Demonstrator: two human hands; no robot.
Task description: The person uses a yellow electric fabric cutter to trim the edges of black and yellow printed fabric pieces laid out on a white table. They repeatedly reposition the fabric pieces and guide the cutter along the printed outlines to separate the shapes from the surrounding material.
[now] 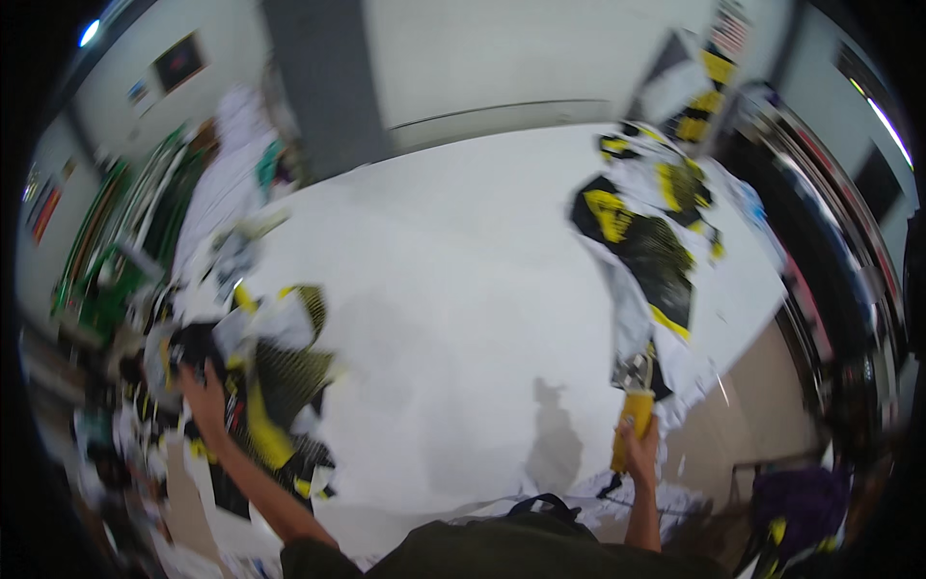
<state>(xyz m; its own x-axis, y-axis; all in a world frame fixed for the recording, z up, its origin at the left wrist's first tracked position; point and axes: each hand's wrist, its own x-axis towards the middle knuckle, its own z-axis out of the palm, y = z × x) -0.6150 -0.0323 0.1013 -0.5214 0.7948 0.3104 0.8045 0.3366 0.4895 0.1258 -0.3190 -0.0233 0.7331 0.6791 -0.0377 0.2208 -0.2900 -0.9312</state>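
Pale grey walls (pixel 482 58) stand behind a broad, smooth white table (pixel 444 280) that fills the middle of the frame. At the lower right, the right hand (pixel 639 452) grasps a yellow-bodied handheld tool with a metal head (pixel 633 417), its head up against the lower end of a long spread of black, yellow and white printed fabric (pixel 656 256). At the lower left, the left hand (pixel 201 394) reaches onto a loose heap of black, yellow and white patterned pieces (pixel 289 372); blur hides whether its fingers pinch the material or only lie on it.

Judging by how things lie, the work seems partway along: some pieces in the left heap look already separate, while the right spread, which runs to the upper right, has pale material around its printed parts and probably needs more attention. How many pieces remain cannot be told, nor whether the tool is running.

Farther out are 2 storage areas: a green-framed rack of long rolls (pixel 125 241) at the upper left and a bank of long dark rolls (pixel 820 212) at the right. Purple cloth (pixel 801 507) sits at the lower right.
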